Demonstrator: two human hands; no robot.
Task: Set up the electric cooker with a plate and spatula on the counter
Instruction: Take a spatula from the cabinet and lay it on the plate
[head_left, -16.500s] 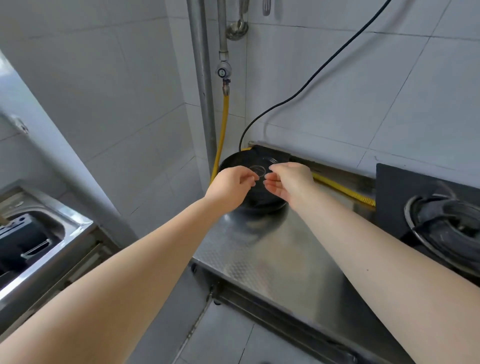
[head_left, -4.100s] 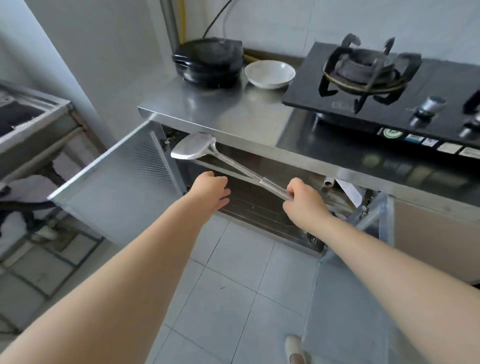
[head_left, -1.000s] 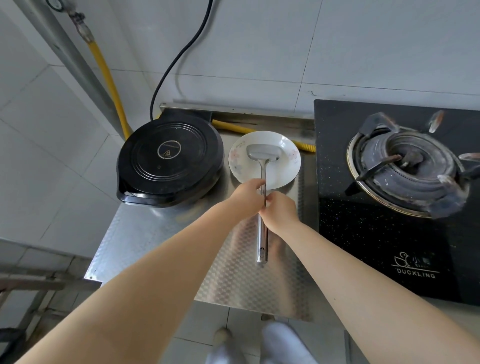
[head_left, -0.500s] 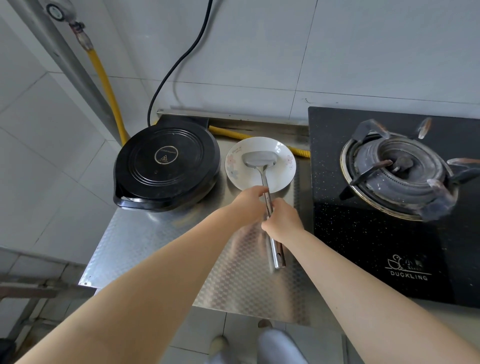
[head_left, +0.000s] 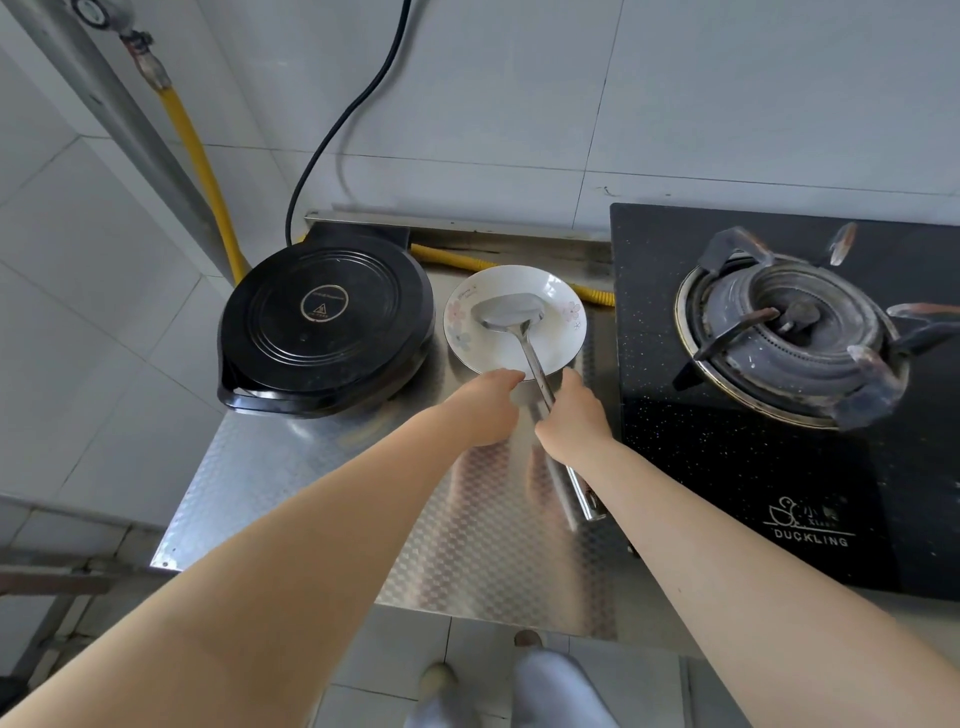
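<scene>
The round black electric cooker (head_left: 322, 327), lid closed, sits at the back left of the steel counter (head_left: 467, 530). Right beside it is a white flowered plate (head_left: 566, 312). The metal spatula (head_left: 506, 313) lies with its blade in the plate and its handle running toward me and to the right. My right hand (head_left: 571, 418) is closed around the handle just below the plate's near rim. The fingertips of my left hand (head_left: 485, 408) reach that rim, just left of the handle; whether they grip anything is hidden.
A black gas stove (head_left: 779, 338) with a burner grate fills the counter's right side. A yellow hose (head_left: 202, 166) and a black cord (head_left: 332, 140) run along the tiled wall behind. My feet show on the floor past the counter's front edge.
The spatula's handle has swung rightward while its blade stays in the plate. My left hand has come off the handle and sits by the plate's rim.
</scene>
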